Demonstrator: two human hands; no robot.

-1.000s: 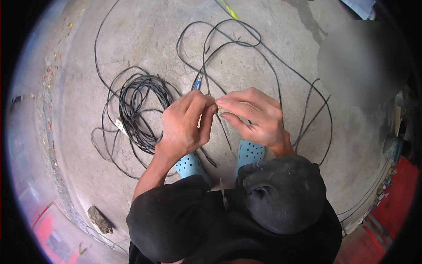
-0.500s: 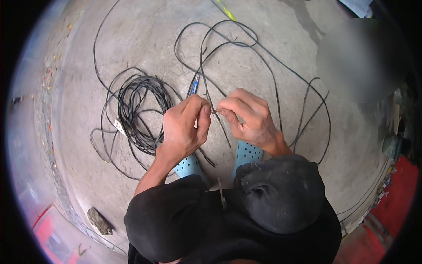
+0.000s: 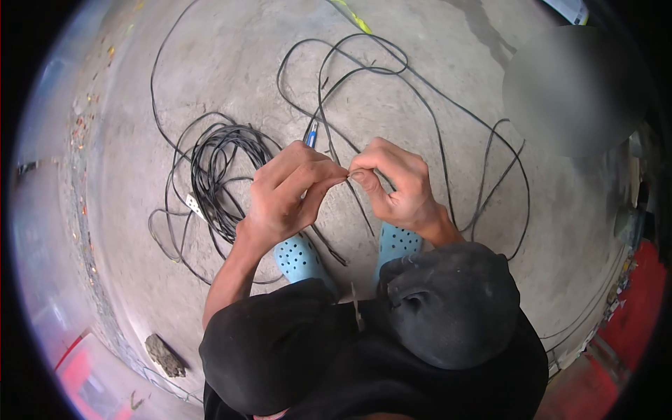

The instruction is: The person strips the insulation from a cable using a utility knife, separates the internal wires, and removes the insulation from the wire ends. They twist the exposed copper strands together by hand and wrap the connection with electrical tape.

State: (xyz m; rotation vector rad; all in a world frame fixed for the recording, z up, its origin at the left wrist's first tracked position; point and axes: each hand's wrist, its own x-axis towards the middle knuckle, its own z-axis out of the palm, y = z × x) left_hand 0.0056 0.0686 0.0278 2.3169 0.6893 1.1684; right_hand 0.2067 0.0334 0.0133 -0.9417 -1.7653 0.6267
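Note:
My left hand (image 3: 290, 185) is closed in a pinch, thumb against fingertips. Facing it, my right hand (image 3: 395, 180) also pinches, and the fingertips of both hands meet. Between them is the tip of a thin wire, mostly covered by the fingers. A black cable (image 3: 358, 204) runs beneath the hands, its end lying between my feet. Left of my left hand lies a big coil of black cable (image 3: 207, 175). A blue utility knife (image 3: 312, 134) rests on the floor just beyond the hands.
More black cable (image 3: 434, 120) loops across the concrete floor (image 3: 231, 77) ahead and to the right. A white power strip (image 3: 194, 204) lies by the coil. My blue perforated clogs (image 3: 297, 257) stand below the hands. A stone (image 3: 164, 355) sits at lower left; yellow-green material (image 3: 362, 25) lies at the top.
My left fingers have straightened a little, and the fingertips of both hands have come together, covering the small gap where the wire showed. The view has shifted slightly.

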